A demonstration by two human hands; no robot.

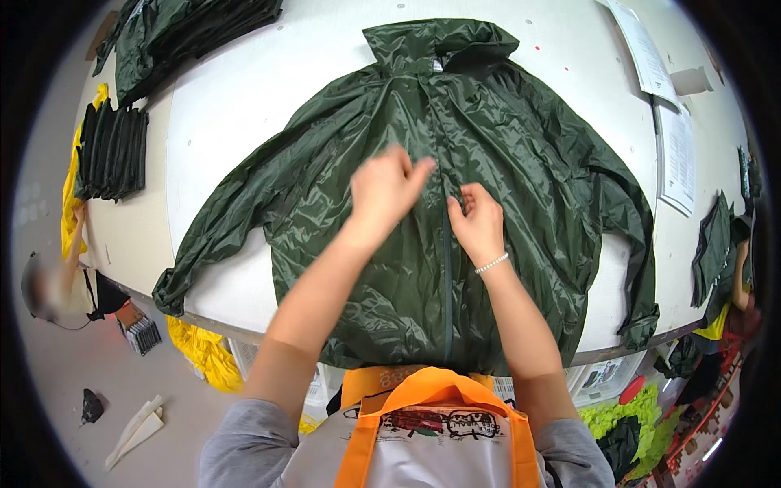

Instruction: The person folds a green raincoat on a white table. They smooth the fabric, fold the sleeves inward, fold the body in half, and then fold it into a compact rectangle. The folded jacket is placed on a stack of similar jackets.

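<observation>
- Left hand (pixel 382 191): fingers curled in, thumb extended toward the garment's centre line; motion blur. Whether the fingers grip anything cannot be determined.
- Right hand (pixel 478 225): thumb and forefinger bent toward each other at the front closure, near its middle. Whether they pinch the material cannot be determined. A pale beaded bracelet (pixel 491 263) encircles the wrist.
- Jacket (pixel 529 220): beneath both hands, spread front side up on the table (pixel 215 122), hem toward the wearer.
- Material: dark green, thin and glossy, with creases and bright highlights across the whole body.
- Front closure (pixel 447 281): a narrow strip running down the centre from neck to hem.
- Collar (pixel 399 42): wide, opened out at the far end; a small pale label (pixel 438 64) shows at the neck.
- Sleeves: extended outward and downward on both sides, wrinkled, with gathered cuffs.
- Surroundings: folded dark pieces (pixel 114 154) lie at the left; printed sheets (pixel 675 159) lie at the right.
</observation>
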